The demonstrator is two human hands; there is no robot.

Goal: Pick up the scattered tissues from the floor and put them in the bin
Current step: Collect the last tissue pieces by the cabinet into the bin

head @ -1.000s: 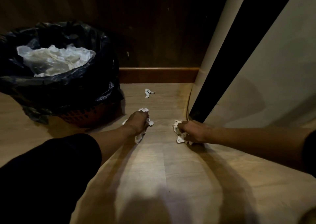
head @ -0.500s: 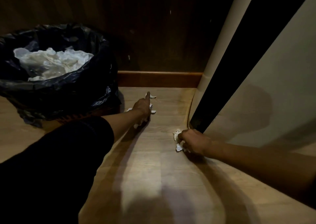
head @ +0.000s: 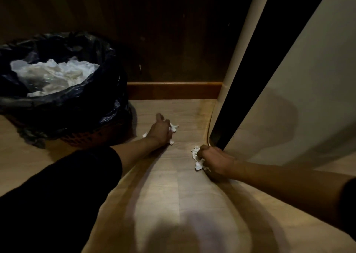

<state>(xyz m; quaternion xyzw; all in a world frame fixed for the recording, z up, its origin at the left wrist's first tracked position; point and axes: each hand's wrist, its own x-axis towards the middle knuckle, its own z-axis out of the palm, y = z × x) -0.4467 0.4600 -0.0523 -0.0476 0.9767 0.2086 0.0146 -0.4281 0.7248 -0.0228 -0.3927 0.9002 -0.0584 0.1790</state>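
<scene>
Both hands gather: left hand [head: 160,130] closes over crumpled tissues [head: 174,127], right hand [head: 213,159] fists another wad [head: 196,157]. Next, lift both leftward to the lined bin [head: 63,106].

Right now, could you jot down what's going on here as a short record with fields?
place: wooden floor in a dim corner, by a wall with a skirting board
bin: black-lined bin at left, white waste inside
left hand: left hand low at the floor, fingers closed over white tissues
right hand: right hand fisted around crumpled tissues near the door edge
loose tissues: none visible apart from those under the hands
task state: tissues not yet in the bin
</scene>
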